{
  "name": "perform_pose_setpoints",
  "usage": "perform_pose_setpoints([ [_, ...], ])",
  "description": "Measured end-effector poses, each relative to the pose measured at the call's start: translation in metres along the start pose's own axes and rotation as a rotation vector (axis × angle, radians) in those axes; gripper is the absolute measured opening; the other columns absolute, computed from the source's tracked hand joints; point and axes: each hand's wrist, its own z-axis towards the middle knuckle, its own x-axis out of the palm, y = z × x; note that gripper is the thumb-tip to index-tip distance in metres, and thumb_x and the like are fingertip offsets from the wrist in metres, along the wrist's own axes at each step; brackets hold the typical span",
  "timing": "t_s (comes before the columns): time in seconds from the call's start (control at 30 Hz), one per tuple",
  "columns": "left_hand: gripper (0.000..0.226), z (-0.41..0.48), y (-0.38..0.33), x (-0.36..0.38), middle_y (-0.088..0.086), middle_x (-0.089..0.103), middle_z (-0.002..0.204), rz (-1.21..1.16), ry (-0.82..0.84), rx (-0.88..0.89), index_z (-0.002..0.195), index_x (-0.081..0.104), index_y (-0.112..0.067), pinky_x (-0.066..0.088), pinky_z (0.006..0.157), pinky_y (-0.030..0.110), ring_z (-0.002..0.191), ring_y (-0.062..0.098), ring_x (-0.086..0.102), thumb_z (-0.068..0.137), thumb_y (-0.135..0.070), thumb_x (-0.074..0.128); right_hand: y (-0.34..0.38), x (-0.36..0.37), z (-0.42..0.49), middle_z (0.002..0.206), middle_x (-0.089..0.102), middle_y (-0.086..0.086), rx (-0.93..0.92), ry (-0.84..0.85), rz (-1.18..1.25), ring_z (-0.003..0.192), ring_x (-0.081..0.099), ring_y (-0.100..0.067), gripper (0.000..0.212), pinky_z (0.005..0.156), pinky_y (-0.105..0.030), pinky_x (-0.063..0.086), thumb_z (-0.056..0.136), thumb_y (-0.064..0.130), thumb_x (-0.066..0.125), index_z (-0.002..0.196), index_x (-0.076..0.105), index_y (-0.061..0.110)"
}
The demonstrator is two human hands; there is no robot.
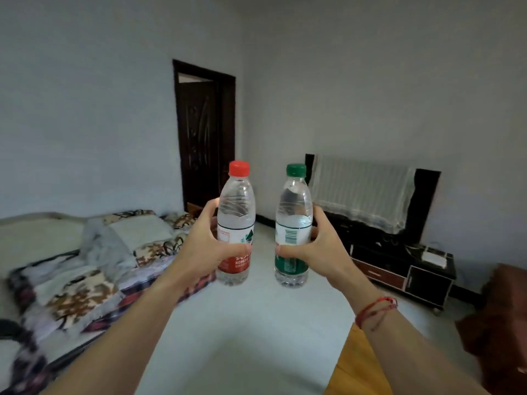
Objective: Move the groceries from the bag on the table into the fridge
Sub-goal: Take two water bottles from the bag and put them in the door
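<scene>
My left hand [204, 240] grips a clear water bottle with a red cap and red label [236, 203], held upright in front of me. My right hand [322, 246] grips a second clear water bottle with a green cap and green label [293, 206], also upright. The two bottles stand side by side in the air, a little apart, at chest height. Neither the bag, the table nor the fridge shows in this view.
A bed with patterned blankets [85, 269] lies along the left. A dark wooden door [204, 138] stands open in the far wall. A black TV cabinet [399, 266] with a cloth-covered screen [362, 192] sits at the right. Pale bare floor [251, 323] stretches ahead.
</scene>
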Motion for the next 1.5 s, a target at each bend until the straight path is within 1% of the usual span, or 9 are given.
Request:
perform_pose_setpoints([
  [0.2,0.086,-0.058,0.006,-0.101,-0.02,0.069,0.111,0.108,-0.229,-0.079,0.129,0.046,-0.043,0.056,0.088,0.038,0.097,0.005,0.07,0.064,-0.008,0.09,0.034,0.112,0.005,0.111,0.071,0.005,-0.067,0.22,0.11,0.097,0.071,-0.01,0.084,0.084,-0.036,0.061,0.061,0.007,0.094,0.128,0.049,0.03],
  [0.37,0.094,-0.107,0.001,-0.168,-0.003,0.069,0.12,0.149,-0.429,-0.16,0.137,0.043,-0.038,0.056,0.09,0.05,0.099,0.016,0.072,0.063,-0.008,0.091,0.06,0.192,0.008,0.108,0.071,0.008,-0.138,0.424,0.196,0.093,0.072,-0.007,0.087,0.082,-0.034,0.062,0.06,0.008,0.095,0.128,0.048,0.035],
  [0.57,0.087,-0.161,-0.009,-0.212,0.002,0.072,0.108,0.262,-0.724,-0.209,0.13,0.05,-0.035,0.057,0.086,0.045,0.096,0.019,0.072,0.061,0.004,0.087,0.088,0.271,0.01,0.109,0.067,0.01,-0.246,0.703,0.269,0.092,0.069,-0.005,0.084,0.075,-0.027,0.059,0.062,0.01,0.094,0.124,0.044,0.037],
  [0.7,0.08,-0.199,-0.018,-0.217,0.005,0.074,0.1,0.289,-0.918,-0.243,0.125,0.052,-0.031,0.058,0.082,0.04,0.088,0.018,0.074,0.064,0.011,0.082,0.104,0.315,0.002,0.11,0.068,0.007,-0.32,0.889,0.299,0.097,0.069,-0.011,0.089,0.084,-0.039,0.06,0.06,0.015,0.094,0.13,0.044,0.036],
  [0.97,0.08,-0.289,-0.055,-0.2,0.005,0.075,0.099,0.402,-1.245,-0.271,0.125,0.053,-0.025,0.058,0.072,0.026,0.087,0.019,0.073,0.063,0.017,0.08,0.141,0.367,-0.058,0.108,0.068,0.005,-0.441,1.225,0.46,0.085,0.073,-0.007,0.077,0.067,-0.019,0.058,0.063,0.004,0.092,0.123,0.05,0.028],
  [1.07,0.08,-0.324,-0.074,-0.189,0.001,0.075,0.097,0.448,-1.343,-0.288,0.125,0.054,-0.027,0.057,0.071,0.024,0.086,0.016,0.073,0.062,0.015,0.081,0.155,0.381,-0.093,0.109,0.07,0.0,-0.489,1.326,0.505,0.091,0.073,-0.014,0.077,0.079,-0.035,0.063,0.061,0.005,0.093,0.121,0.052,0.029],
  [1.13,0.081,-0.347,-0.084,-0.183,0.001,0.075,0.098,0.478,-1.407,-0.305,0.126,0.053,-0.029,0.057,0.075,0.027,0.089,0.017,0.073,0.064,0.016,0.079,0.164,0.388,-0.117,0.11,0.071,0.002,-0.516,1.387,0.524,0.093,0.073,-0.014,0.076,0.081,-0.035,0.063,0.06,0.008,0.094,0.12,0.052,0.03],
  [1.3,0.078,-0.396,-0.105,-0.17,-0.004,0.074,0.099,0.544,-1.52,-0.329,0.122,0.054,-0.031,0.056,0.073,0.024,0.093,0.014,0.072,0.065,0.015,0.079,0.181,0.4,-0.172,0.102,0.073,0.005,-0.572,1.503,0.563,0.089,0.073,-0.006,0.072,0.073,-0.025,0.061,0.061,0.008,0.094,0.116,0.053,0.03],
  [1.5,0.079,-0.437,-0.121,-0.166,-0.001,0.074,0.101,0.556,-1.57,-0.332,0.122,0.054,-0.033,0.057,0.078,0.03,0.095,0.018,0.072,0.057,0.0,0.085,0.194,0.408,-0.22,0.105,0.073,0.005,-0.58,1.574,0.585,0.091,0.072,-0.01,0.075,0.081,-0.035,0.063,0.06,0.011,0.095,0.119,0.053,0.03],
])
